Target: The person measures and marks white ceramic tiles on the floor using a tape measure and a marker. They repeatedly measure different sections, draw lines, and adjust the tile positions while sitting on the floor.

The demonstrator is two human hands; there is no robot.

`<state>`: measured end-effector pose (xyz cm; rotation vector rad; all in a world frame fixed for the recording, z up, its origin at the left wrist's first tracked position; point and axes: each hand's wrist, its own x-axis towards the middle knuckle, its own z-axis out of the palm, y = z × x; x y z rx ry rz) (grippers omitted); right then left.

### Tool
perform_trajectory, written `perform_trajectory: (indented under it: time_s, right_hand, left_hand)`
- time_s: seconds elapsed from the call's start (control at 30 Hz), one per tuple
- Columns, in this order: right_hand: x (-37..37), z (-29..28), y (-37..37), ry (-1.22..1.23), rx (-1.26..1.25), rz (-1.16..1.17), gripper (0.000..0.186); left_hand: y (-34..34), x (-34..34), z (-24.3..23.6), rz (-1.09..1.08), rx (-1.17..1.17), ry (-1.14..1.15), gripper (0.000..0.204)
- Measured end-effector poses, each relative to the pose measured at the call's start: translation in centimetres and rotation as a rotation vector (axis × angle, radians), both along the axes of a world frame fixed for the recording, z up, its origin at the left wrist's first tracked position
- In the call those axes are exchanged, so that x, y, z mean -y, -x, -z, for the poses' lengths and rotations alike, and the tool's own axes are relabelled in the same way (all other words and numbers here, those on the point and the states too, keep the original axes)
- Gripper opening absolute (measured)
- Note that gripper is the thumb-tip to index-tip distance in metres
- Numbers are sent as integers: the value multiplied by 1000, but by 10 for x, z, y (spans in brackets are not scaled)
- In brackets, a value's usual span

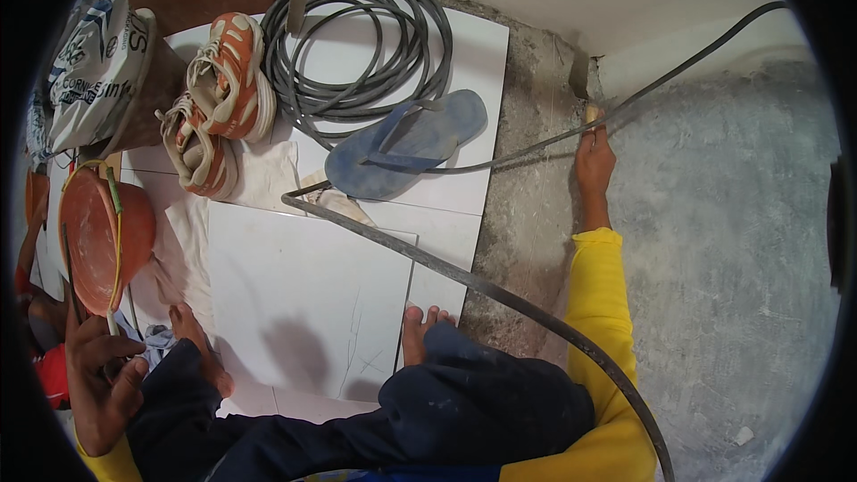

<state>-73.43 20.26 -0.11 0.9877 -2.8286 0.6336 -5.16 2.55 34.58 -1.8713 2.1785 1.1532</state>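
My right hand (594,165) reaches along the foot of the wall to a dark notch (580,78) in the corner. Its fingers are closed at a small pale-yellow piece (591,113), too small to name. A black hose (536,150) passes right by these fingers. At the lower left, my left hand (103,375) is curled beside an orange bucket (134,230). A thin dark stick-like thing (70,263) rises from this hand; its kind cannot be made out. A loose white tile (303,303) with pencil lines lies before my feet.
A blue flip-flop (406,147) lies by the coiled hose (357,112). Orange-and-white shoes (228,80) and a white printed bag (98,71) stand at the far left. Bare concrete (527,214) runs between tiles and grey wall (723,259). Another person's red garment (52,375) shows at the left edge.
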Motion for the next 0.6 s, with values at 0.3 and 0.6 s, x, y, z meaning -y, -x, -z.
perform_trajectory:
  time_s: [0.3,0.6]
  right_hand:
    - [-5,-5,-1,-25,-50,25,50]
    - [-8,-12,0,-52,-35,40,50]
  left_hand:
    - [-12,-2,11,131,-14,145,27]
    - [-9,-8,13,48,-57,115,33]
